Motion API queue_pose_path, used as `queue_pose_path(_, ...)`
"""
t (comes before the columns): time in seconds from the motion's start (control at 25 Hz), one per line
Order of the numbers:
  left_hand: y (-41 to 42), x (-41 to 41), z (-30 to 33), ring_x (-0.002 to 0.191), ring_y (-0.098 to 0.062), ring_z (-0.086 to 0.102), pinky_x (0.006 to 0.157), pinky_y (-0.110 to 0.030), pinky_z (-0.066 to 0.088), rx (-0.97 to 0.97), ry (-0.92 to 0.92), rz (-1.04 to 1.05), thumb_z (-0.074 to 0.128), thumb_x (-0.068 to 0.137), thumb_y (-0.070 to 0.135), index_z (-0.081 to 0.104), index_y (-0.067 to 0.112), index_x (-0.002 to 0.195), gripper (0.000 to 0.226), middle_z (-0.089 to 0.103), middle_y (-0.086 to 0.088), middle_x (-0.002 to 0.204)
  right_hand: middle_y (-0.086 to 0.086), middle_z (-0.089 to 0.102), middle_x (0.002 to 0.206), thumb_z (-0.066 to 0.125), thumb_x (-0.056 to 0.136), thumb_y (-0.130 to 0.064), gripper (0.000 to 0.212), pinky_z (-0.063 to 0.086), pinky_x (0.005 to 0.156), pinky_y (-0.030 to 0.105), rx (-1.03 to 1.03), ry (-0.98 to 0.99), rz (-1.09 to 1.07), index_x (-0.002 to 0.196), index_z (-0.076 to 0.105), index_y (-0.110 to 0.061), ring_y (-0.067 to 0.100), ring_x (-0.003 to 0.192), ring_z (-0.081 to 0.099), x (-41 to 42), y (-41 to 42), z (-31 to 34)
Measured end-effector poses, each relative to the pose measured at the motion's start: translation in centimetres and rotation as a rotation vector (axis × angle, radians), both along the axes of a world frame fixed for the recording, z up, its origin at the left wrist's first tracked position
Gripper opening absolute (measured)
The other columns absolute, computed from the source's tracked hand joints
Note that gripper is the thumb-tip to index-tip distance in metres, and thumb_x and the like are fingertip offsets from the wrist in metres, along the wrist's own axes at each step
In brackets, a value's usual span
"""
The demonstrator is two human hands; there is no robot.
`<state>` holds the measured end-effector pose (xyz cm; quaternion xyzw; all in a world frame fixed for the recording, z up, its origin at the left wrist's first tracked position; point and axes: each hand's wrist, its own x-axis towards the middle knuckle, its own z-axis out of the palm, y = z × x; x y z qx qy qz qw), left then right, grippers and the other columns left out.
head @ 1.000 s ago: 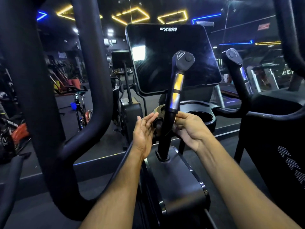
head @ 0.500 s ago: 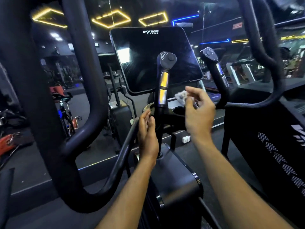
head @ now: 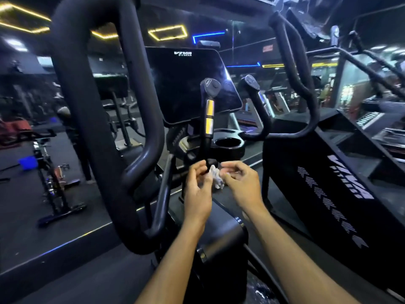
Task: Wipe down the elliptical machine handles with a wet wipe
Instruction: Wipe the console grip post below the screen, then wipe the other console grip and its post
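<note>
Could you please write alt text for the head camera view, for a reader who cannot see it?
A person's left hand and right hand pinch a crumpled white wet wipe between them, low beside the elliptical's upright inner handle. A dark console screen stands behind, with large looped handles either side, in a dim gym.

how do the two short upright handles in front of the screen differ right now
The near handle stands almost straight, while the far handle leans away to the right. The near handle's metal sensor strips glow yellow; the far handle's look pale silver. The left hand and right hand hold the wet wipe at the near handle's base, while the far handle is untouched. Both are black with capped tops.
</note>
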<state>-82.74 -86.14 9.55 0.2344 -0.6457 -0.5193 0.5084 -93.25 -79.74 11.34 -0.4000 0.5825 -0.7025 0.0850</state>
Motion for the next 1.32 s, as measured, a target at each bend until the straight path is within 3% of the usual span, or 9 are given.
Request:
queue_pose_path(0.16, 5.3, 2.3, -4.0, 0.078, -0.009, 0.068, 0.075, -0.028, 0.054, -0.034, -0.092, -0.295, 0.066, 0.102, 0.014, 0.071, 0.017, 0.106, 0.007, 0.075, 0.005, 0.086, -0.004, 0.057, 0.073, 0.077, 0.085, -0.002, 0.019, 0.052, 0.064, 0.025, 0.051, -0.166, -0.087, 0.097, 0.070, -0.015, 0.007, 0.065, 0.057, 2.8, 8.4, -4.6)
queue_pose_path(0.28, 11.0, 2.4, -8.4, 0.080, -0.014, 0.067, 0.075, -0.038, 0.055, 0.016, -0.188, -0.470, 0.068, 0.099, 0.022, 0.071, 0.018, 0.098, 0.005, 0.074, -0.001, 0.085, -0.007, 0.060, 0.070, 0.075, 0.088, -0.004, 0.014, 0.052, 0.064, 0.024, 0.084, -0.241, -0.205, 0.096, 0.067, -0.011, 0.009, 0.064, 0.057, 4.5, 15.5, -8.2)
queue_pose_path(0.4, 18.0, 1.9, -12.2, 0.072, -0.015, 0.060, 0.067, -0.040, 0.051, 0.091, -0.250, -0.590, 0.068, 0.096, 0.038, 0.065, 0.018, 0.087, 0.022, 0.069, -0.004, 0.075, 0.002, 0.073, 0.085, 0.069, 0.093, -0.006, 0.006, 0.055, 0.071, 0.021, 0.136, -0.300, -0.275, 0.098, 0.069, -0.008, 0.012, 0.079, 0.069, 6.5, 24.0, -10.8)
queue_pose_path(0.6, 31.3, 1.7, -17.4, 0.065, -0.007, 0.057, 0.063, -0.032, 0.045, 0.200, -0.376, -0.898, 0.072, 0.099, 0.028, 0.063, 0.023, 0.076, 0.025, 0.065, 0.005, 0.067, 0.006, 0.076, 0.096, 0.072, 0.085, 0.008, 0.030, 0.058, 0.078, 0.027, 0.392, -0.262, -0.357, 0.107, 0.068, -0.012, 0.017, 0.089, 0.073, 9.9, 40.0, -15.0)
queue_pose_path(0.76, 42.5, 2.4, -19.7, 0.072, -0.011, 0.063, 0.068, -0.031, 0.051, 0.193, -0.495, -1.218, 0.072, 0.095, 0.041, 0.072, 0.019, 0.090, 0.022, 0.071, -0.003, 0.077, -0.001, 0.075, 0.083, 0.076, 0.084, 0.002, 0.020, 0.055, 0.073, 0.029, 0.435, -0.358, -0.602, 0.095, 0.072, -0.014, 0.009, 0.078, 0.069, 13.2, 52.6, -18.5)
queue_pose_path(0.88, 52.6, 3.5, -20.4, 0.082, -0.010, 0.068, 0.071, -0.025, 0.054, 0.206, -0.579, -1.472, 0.072, 0.099, 0.024, 0.073, 0.011, 0.103, 0.014, 0.076, -0.006, 0.090, 0.009, 0.076, 0.093, 0.079, 0.084, -0.005, 0.017, 0.059, 0.078, 0.035, 0.346, -0.495, -0.737, 0.098, 0.072, -0.012, 0.019, 0.086, 0.071, 17.0, 62.9, -19.9)
queue_pose_path(1.0, 63.2, 4.5, -21.2, 0.087, -0.012, 0.070, 0.070, -0.023, 0.055, 0.229, -0.652, -1.706, 0.078, 0.091, 0.013, 0.070, 0.004, 0.110, 0.022, 0.078, -0.004, 0.097, 0.014, 0.075, 0.097, 0.076, 0.086, -0.003, 0.015, 0.060, 0.075, 0.036, 0.161, -0.641, -0.926, 0.100, 0.070, -0.003, 0.021, 0.086, 0.069, 21.3, 73.2, -21.0)
queue_pose_path(1.12, 72.8, 5.4, -22.6, 0.088, -0.016, 0.069, 0.071, -0.027, 0.056, 0.176, -0.708, -1.873, 0.082, 0.085, 0.013, 0.069, 0.004, 0.112, 0.031, 0.077, -0.010, 0.102, 0.015, 0.074, 0.097, 0.066, 0.092, 0.002, 0.008, 0.060, 0.071, 0.035, -0.002, -0.747, -1.094, 0.100, 0.067, 0.002, 0.022, 0.085, 0.069, 25.0, 82.3, -21.9)
queue_pose_path(1.32, 86.4, 6.4, -23.6, 0.083, -0.016, 0.068, 0.064, -0.026, 0.055, 0.106, -0.822, -2.045, 0.076, 0.083, 0.012, 0.064, 0.009, 0.120, 0.038, 0.077, -0.012, 0.103, 0.008, 0.073, 0.087, 0.062, 0.097, -0.002, 0.006, 0.058, 0.061, 0.034, -0.081, -0.836, -1.267, 0.100, 0.066, -0.004, 0.024, 0.077, 0.066, 28.9, 94.4, -23.7)
